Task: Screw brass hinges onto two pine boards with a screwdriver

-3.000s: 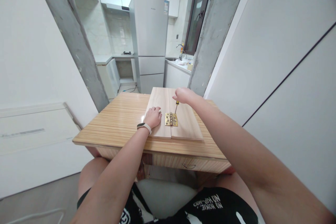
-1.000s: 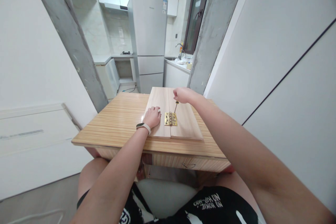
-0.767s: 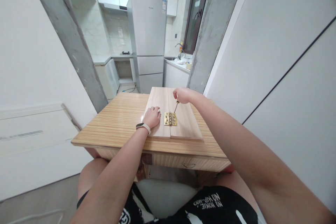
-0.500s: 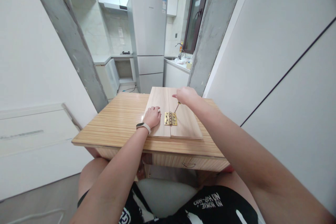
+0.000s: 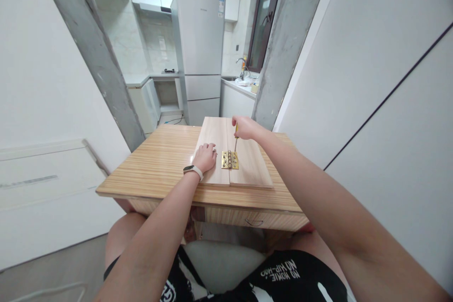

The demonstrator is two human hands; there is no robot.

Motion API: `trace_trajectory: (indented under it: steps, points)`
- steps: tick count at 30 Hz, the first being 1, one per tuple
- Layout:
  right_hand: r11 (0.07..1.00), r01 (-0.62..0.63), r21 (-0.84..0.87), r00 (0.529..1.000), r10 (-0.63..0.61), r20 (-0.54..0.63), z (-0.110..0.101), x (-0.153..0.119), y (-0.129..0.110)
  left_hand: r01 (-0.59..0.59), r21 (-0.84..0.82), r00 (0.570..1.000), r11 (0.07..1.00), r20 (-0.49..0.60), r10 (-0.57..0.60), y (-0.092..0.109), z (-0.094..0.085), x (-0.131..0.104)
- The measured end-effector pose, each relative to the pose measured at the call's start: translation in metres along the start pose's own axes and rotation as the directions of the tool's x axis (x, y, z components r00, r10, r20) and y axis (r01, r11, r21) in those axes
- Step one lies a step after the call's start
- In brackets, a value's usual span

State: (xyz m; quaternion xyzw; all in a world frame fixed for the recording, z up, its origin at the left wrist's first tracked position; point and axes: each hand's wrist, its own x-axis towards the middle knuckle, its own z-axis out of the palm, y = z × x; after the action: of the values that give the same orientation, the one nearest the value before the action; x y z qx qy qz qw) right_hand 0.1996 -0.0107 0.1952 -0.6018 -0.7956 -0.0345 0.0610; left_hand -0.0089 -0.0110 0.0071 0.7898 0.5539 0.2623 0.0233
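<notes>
1. Half a second on, the right hand [image 5: 245, 127] has curled back from its more outstretched pose, and the screwdriver [image 5: 235, 138] now stands steeper, with a bit of yellow handle showing above the fist.
2. That hand is clenched round the handle; the thin shaft runs down from it to the far right corner of the brass hinge [image 5: 230, 160].
3. The hinge lies flat across the seam of two pale boards [image 5: 247, 170], just below and slightly left of the right hand.
4. The left hand [image 5: 205, 156] rests palm down on the left board, fingers relaxed and gripping nothing, right beside the hinge's left edge.
5. A watch band [image 5: 193, 171] sits on that wrist.
6. The boards lie on a striped wooden table [image 5: 159, 165], with a tall fridge [image 5: 201, 52] beyond it.
</notes>
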Motion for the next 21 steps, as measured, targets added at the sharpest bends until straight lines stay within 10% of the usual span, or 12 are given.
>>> trace_trajectory:
  steps: [12,21]
  points:
    - [0.976,-0.216,0.006,0.971,0.215,-0.100,0.006,-0.014,-0.007,-0.003,-0.006,1.000,1.000,0.002,0.003,0.000,-0.002,-0.001]
    - [0.997,-0.069,-0.031,0.996,0.071,0.061,-0.010,-0.011,0.000,-0.002,0.003,1.000,1.000,0.002,0.002,0.000,-0.002,-0.001]
